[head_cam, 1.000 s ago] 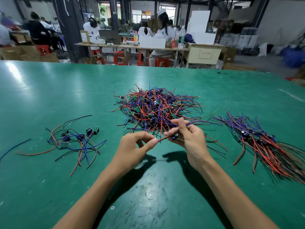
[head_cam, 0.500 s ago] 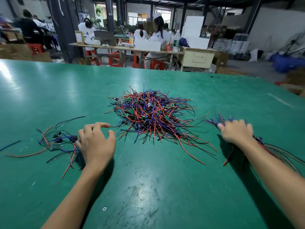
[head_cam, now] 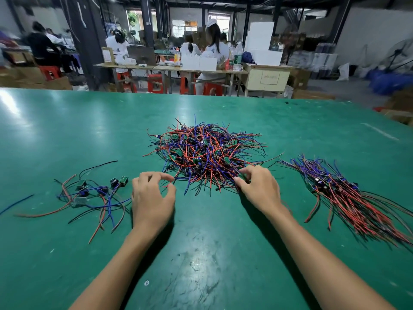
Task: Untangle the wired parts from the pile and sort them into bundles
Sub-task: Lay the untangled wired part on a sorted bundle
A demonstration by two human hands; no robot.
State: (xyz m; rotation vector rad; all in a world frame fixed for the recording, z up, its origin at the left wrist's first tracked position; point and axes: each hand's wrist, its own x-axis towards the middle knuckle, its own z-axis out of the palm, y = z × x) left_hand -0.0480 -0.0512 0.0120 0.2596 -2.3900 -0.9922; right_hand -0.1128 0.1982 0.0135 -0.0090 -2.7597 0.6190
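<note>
Wired parts, small green circuit boards trailing red, blue and black leads, lie in three groups on the wide green tabletop (head_cam: 67, 135). Biggest of them is the tangled central pile of red, blue and black wires (head_cam: 205, 153), heaped mid-table just beyond both hands. To the right, well apart from that heap, lies the sorted bundle of combed red and blue wires (head_cam: 348, 193), its strands running roughly parallel toward the near right edge, with the boards gathered at its upper end. To the left sits the loose scatter of a few wired boards (head_cam: 96, 193), thin and spread out, with two small boards at its upper right corner and a single stray blue wire (head_cam: 15, 203) off by the left edge.

The right hand (head_cam: 259, 189) rests at the near right rim of the central pile, fingers curled down, thumb and forefinger closed together among the strands; exactly which wire they pinch cannot be told. The left hand (head_cam: 152, 198) hovers between the scatter and the pile, fingers loosely curved with thumb and forefinger apart, holding nothing, its fingertips just beside the pile's outermost wire ends.
</note>
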